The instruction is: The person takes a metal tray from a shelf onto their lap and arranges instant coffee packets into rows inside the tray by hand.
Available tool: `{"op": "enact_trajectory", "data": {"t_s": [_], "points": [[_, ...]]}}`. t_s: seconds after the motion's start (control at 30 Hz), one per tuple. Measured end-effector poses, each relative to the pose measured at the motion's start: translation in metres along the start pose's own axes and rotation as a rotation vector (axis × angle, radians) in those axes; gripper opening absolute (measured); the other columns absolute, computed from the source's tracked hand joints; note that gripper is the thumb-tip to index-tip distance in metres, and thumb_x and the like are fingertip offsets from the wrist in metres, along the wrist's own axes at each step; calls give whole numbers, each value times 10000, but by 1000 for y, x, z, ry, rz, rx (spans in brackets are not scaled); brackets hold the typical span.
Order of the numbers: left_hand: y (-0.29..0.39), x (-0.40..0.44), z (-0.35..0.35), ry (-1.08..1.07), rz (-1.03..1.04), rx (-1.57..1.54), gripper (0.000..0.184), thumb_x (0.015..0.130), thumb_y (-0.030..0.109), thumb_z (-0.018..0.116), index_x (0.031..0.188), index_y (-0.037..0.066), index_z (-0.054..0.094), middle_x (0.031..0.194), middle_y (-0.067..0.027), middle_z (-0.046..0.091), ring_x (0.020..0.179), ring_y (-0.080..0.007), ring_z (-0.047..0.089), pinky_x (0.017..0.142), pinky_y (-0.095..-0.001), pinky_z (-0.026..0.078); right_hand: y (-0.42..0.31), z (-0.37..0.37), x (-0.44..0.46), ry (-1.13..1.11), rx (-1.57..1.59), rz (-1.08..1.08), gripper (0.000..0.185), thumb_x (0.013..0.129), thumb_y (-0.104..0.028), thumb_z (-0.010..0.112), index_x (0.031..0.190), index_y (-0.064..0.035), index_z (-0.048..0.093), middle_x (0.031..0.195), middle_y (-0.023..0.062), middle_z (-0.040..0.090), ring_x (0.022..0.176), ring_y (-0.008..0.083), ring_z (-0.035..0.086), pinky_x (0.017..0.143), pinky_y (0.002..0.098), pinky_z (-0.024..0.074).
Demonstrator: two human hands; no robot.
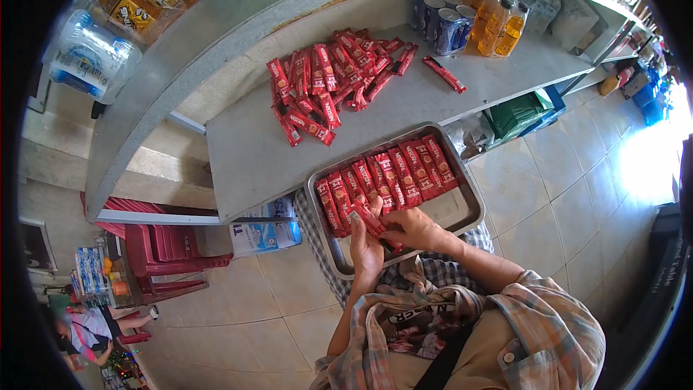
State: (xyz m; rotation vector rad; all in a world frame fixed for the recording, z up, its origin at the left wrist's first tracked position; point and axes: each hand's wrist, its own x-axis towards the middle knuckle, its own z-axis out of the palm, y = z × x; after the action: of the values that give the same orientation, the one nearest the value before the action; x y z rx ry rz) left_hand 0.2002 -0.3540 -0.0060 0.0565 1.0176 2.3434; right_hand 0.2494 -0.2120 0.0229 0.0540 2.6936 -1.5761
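Observation:
Between my two hands, over the near part of a metal tray (473, 211), is a red Nescafé coffee sachet (370, 222). The fingers of my left hand (367, 247) are closed round its left side. My right hand (417, 231) pinches it from the right. Inside the tray, red coffee sachets (398, 173) lie side by side in a slanting row, with bare metal showing at the near right. The tray rests on my lap over a checked cloth (317, 249). On the grey shelf beyond lies a loose heap of the same sachets (328, 79).
A single sachet (444, 74) lies apart on the shelf (245, 141). Blue cans (447, 29) and orange drink bottles (500, 29) stand at its back right. Red plastic chairs (170, 256) are stacked at left. Another person (90, 332) sits at far left.

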Motion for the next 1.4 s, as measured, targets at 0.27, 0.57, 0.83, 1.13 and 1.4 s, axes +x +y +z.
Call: {"op": "enact_trajectory", "data": {"t_s": [0.27, 0.57, 0.83, 1.13, 1.4], "points": [[-6, 3, -7, -114, -39, 39, 607, 962, 535, 306, 1353, 75, 372, 1260, -135, 531, 1215, -251, 462, 1005, -415, 359, 30, -74, -7, 331, -65, 247, 199, 808, -200, 659, 898, -23, 642, 733, 195, 623, 689, 337, 632, 631, 392, 483], [-3, 1, -7, -105, -86, 84, 596, 960, 531, 327, 1294, 46, 416, 1184, -151, 559, 1122, -254, 527, 939, -390, 423, 61, -84, -5, 505, -367, 300, 230, 786, -206, 678, 930, -32, 633, 781, 153, 664, 747, 357, 635, 668, 434, 498], [-5, 2, -6, -60, -105, 91, 564, 963, 502, 361, 1261, 31, 445, 1141, -149, 576, 1086, -251, 547, 913, -387, 438, 48, -72, -2, 389, -590, 427, 393, 724, -214, 728, 1048, -48, 578, 973, 147, 626, 911, 330, 617, 754, 439, 488], [-6, 3, -13, -43, -96, 68, 520, 972, 475, 369, 1231, 33, 456, 1117, -141, 587, 1069, -253, 560, 894, -384, 447, 49, -79, 2, 446, -543, 522, 267, 743, -111, 622, 998, -31, 603, 818, 158, 667, 770, 347, 649, 693, 448, 505], [-8, 3, -12, -37, -108, 93, 464, 973, 405, 426, 1227, 18, 465, 1094, -135, 599, 1036, -238, 581, 879, -374, 466, 44, -92, -5, 556, -408, 415, 293, 794, -188, 652, 1070, -91, 640, 954, 152, 651, 866, 326, 630, 755, 408, 506]]}}
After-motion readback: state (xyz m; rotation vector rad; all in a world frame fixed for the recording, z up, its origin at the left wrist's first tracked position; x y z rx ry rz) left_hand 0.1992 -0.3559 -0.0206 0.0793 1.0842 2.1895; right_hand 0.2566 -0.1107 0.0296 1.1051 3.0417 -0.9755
